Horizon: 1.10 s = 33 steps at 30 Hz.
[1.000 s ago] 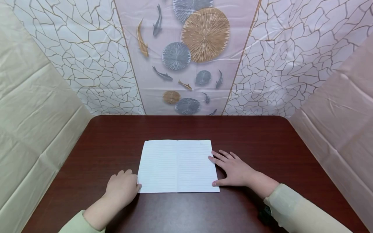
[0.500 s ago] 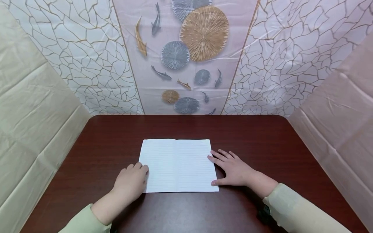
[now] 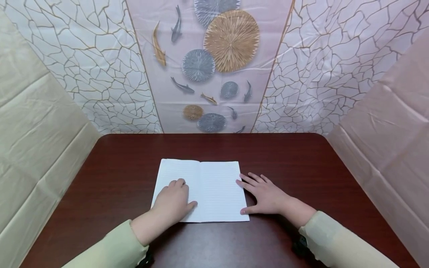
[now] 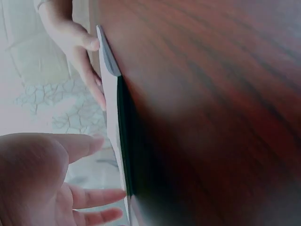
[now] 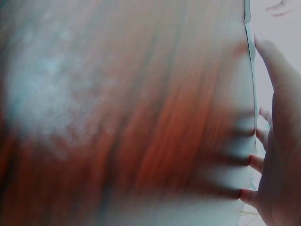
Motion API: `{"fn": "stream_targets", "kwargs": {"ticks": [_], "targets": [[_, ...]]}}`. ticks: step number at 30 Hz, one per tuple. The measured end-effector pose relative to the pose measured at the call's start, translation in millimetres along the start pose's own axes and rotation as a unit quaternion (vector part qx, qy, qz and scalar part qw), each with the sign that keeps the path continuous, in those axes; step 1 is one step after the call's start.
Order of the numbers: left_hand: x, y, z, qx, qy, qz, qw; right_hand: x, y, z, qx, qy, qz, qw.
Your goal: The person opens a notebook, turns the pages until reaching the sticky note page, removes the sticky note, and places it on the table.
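Observation:
An open lined notebook [image 3: 219, 191] lies flat on the dark red-brown table, two white pages facing up. Over its left page is my left hand [image 3: 171, 203], thumb spread toward the centre fold. In the left wrist view the fingers of that hand [image 4: 37, 174] reach out fairly straight, fingertips right at the page, and hold nothing. My right hand [image 3: 269, 197] is spread beside the right page, with thumb and fingertips touching its edge. The right wrist view has the right hand [image 5: 284, 127] along the notebook's thin edge [image 5: 250, 56].
The table [image 3: 285, 156] extends around the notebook on all sides. Behind it hangs a patterned curtain [image 3: 207, 104] with fish and round motifs. Plain beige cloth walls [image 3: 43, 149] flank the left and right. Black wrist devices [image 3: 299, 245] show under the sleeves.
My left hand has moved right and slightly forward, from the notebook's left edge onto the left page. The right hand stays at the right edge.

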<state>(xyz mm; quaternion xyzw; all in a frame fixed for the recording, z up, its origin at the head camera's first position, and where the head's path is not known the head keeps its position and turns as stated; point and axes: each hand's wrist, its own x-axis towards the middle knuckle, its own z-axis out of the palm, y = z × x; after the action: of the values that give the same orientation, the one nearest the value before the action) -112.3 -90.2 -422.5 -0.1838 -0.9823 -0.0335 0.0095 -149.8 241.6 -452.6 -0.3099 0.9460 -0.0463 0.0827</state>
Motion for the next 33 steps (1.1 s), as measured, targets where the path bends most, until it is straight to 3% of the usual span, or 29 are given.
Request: {"fn": "stream_targets", "kwargs": {"ticks": [9, 20, 33], "targets": [[2.0, 6.8, 6.0, -0.022, -0.063, 0.022, 0.9975, 1.6, -1.0, 1.2, -0.006, 0.007, -0.007, 0.9999], [1.3, 6.0, 7.6, -0.067, -0.119, -0.011, 0.9906, 1.7, 1.0, 3.0, -0.011, 0.009, -0.008, 0.9999], [3.9, 4.5, 11.5, -0.066, -0.131, -0.014, 0.9891, 1.1, 2.5, 3.5, -0.009, 0.009, -0.01, 0.9999]]}}
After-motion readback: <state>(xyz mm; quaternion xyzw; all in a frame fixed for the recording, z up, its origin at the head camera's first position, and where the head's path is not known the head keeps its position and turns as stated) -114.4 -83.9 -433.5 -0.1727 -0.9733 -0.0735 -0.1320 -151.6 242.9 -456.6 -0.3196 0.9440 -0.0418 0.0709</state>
